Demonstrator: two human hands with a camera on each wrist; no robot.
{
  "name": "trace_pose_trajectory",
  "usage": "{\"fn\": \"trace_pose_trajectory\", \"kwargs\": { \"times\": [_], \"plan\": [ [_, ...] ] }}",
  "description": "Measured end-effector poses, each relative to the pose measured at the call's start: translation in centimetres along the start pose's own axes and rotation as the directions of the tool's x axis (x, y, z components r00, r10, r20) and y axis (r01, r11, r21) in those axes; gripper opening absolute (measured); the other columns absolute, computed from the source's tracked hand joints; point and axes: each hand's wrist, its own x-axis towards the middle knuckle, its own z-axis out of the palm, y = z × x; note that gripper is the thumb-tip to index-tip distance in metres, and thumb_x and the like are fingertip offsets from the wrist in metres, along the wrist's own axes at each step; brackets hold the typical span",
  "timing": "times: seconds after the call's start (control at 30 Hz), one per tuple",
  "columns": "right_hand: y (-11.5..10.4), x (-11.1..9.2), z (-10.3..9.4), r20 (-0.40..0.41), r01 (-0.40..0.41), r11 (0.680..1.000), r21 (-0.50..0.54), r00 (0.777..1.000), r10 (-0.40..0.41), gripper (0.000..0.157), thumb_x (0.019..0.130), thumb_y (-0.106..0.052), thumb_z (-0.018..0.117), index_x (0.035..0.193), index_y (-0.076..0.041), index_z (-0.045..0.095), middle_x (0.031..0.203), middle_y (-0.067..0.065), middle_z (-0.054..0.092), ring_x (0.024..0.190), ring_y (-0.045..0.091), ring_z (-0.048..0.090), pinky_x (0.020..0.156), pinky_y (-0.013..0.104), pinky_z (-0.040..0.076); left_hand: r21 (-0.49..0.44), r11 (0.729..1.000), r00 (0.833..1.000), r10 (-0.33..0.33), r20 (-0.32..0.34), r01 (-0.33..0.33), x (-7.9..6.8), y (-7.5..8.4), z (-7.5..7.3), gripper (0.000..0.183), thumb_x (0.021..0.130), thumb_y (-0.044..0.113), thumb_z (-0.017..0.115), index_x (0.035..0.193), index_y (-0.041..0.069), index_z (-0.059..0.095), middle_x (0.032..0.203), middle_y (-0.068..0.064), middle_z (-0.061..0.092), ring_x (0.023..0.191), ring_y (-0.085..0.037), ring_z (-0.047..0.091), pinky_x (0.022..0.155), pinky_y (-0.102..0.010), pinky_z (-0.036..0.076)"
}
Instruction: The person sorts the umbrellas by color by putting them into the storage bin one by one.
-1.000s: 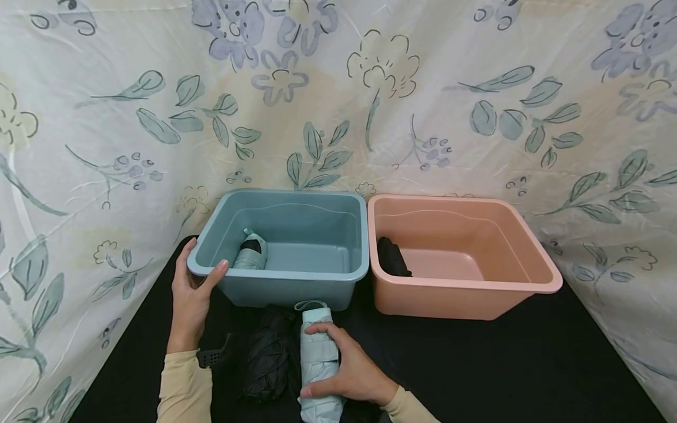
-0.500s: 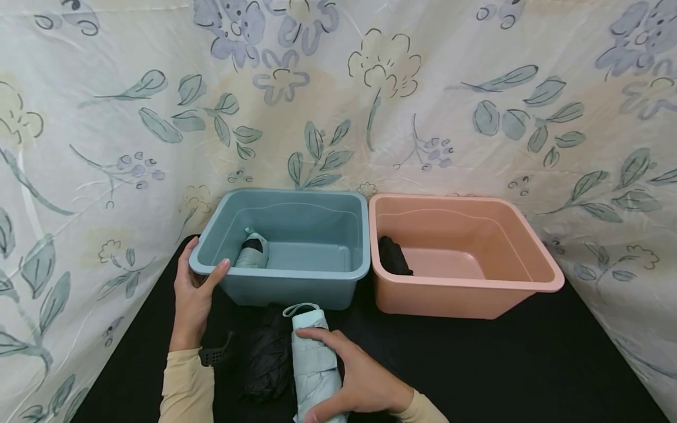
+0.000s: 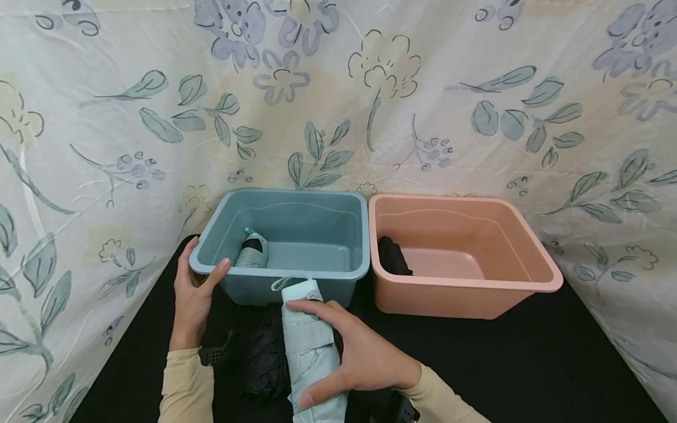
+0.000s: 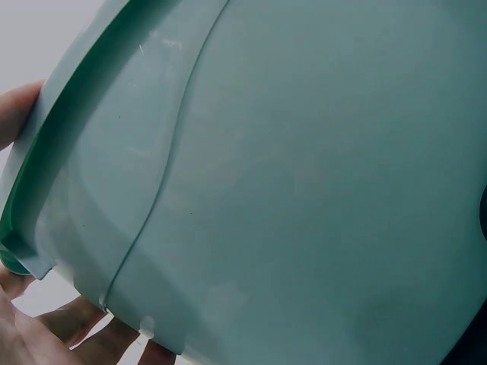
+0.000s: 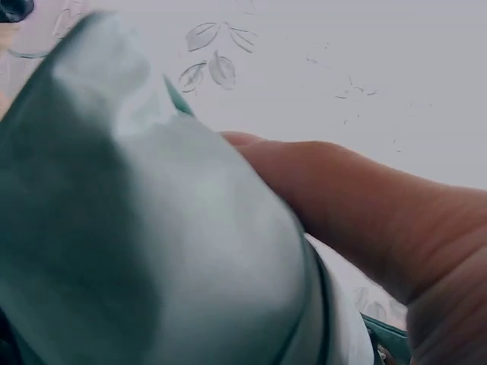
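Note:
My right hand (image 3: 365,346) grips a light blue folded umbrella (image 3: 309,329) around its side, its wrist loop pointing toward the bins. In the right wrist view the umbrella's pale fabric (image 5: 190,228) fills much of the frame, with the thumb along it. At the left, my left hand (image 3: 193,296) holds the front left corner of the blue bin (image 3: 296,288), thumb over the rim. The left wrist view shows the bin's outer wall (image 4: 304,182) close up. A black folded umbrella (image 3: 267,355) lies just left of the light blue one.
Inside the blue bin lies another light blue folded umbrella (image 3: 252,251) with a dark band. A pink bin (image 3: 465,299) stands beside it on the right, holding a small black bundle (image 3: 392,257). Behind both hangs a floral curtain (image 3: 338,94); black cloth (image 3: 508,364) covers the table.
The light blue umbrella has risen off the table in my right hand, shifting forward and slightly left until its loop end overlaps the blue bin's front. My left hand stays on the bin.

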Motion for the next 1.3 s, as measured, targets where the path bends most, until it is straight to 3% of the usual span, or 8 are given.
{"fn": "trace_pose_trajectory", "kwargs": {
  "times": [0.2, 0.43, 0.87, 1.07, 1.3],
  "plan": [
    [-1.3, 2.5, -1.5, -0.058, -0.001, 0.994, -0.112, 0.998, -0.006, 0.095, 0.069, -0.025, 0.085, 0.144, -0.037, 0.029, 0.133, -0.006, 0.038, 0.114, 0.015, 0.041, 0.093, 0.037, 0.04, -0.003, 1.0, 1.0, 0.002, 0.001, -0.002, 0.0, 0.0, 0.0, 0.072, 0.086, 0.013, 0.068, 0.144, 0.03, 0.029, 0.142, -0.003, 0.033, 0.126, -0.027, 0.035, 0.101, -0.046, 0.03],
    [-2.0, 5.8, -3.4, -0.089, -0.078, 0.995, -0.058, 0.993, 0.073, 0.091, 0.07, -0.025, 0.084, 0.14, -0.044, 0.029, 0.123, -0.001, 0.044, 0.104, 0.018, 0.049, 0.082, 0.036, 0.047, -0.008, 1.0, 1.0, 0.003, 0.003, -0.003, 0.0, 0.1, 0.0, 0.072, 0.086, 0.013, 0.068, 0.144, 0.03, 0.029, 0.142, -0.003, 0.033, 0.126, -0.027, 0.035, 0.1, -0.044, 0.031],
    [-1.5, 11.6, -5.8, -0.153, -0.137, 0.99, 0.022, 0.978, 0.139, 0.087, 0.07, -0.021, 0.083, 0.141, -0.034, 0.034, 0.118, 0.005, 0.047, 0.098, 0.024, 0.053, 0.075, 0.036, 0.05, -0.002, 1.0, 1.0, 0.007, 0.001, -0.007, 0.1, -0.1, 0.1, 0.072, 0.086, 0.014, 0.068, 0.144, 0.03, 0.029, 0.141, -0.003, 0.035, 0.124, -0.027, 0.037, 0.096, -0.033, 0.036],
    [-0.7, 14.1, -6.5, -0.182, -0.2, 0.979, 0.038, 0.962, 0.203, 0.085, 0.072, -0.024, 0.082, 0.142, -0.032, 0.034, 0.129, 0.005, 0.042, 0.105, 0.023, 0.049, 0.078, 0.036, 0.049, 0.002, 1.0, 1.0, 0.007, 0.002, -0.007, 0.2, 0.1, 0.1, 0.071, 0.086, 0.014, 0.068, 0.144, 0.03, 0.029, 0.141, -0.003, 0.035, 0.125, -0.027, 0.037, 0.096, -0.032, 0.037],
    [0.9, 16.5, -7.3, -0.185, -0.27, 0.951, 0.148, 0.937, 0.295, 0.084, 0.072, -0.025, 0.082, 0.142, -0.032, 0.036, 0.149, -0.003, 0.024, 0.124, 0.018, 0.038, 0.092, 0.04, 0.041, 0.004, 1.0, 1.0, -0.003, -0.002, 0.003, 0.2, 0.1, 0.1, 0.072, 0.086, 0.015, 0.068, 0.144, 0.03, 0.029, 0.141, -0.002, 0.034, 0.125, -0.027, 0.036, 0.098, -0.036, 0.034]
  ]
}}
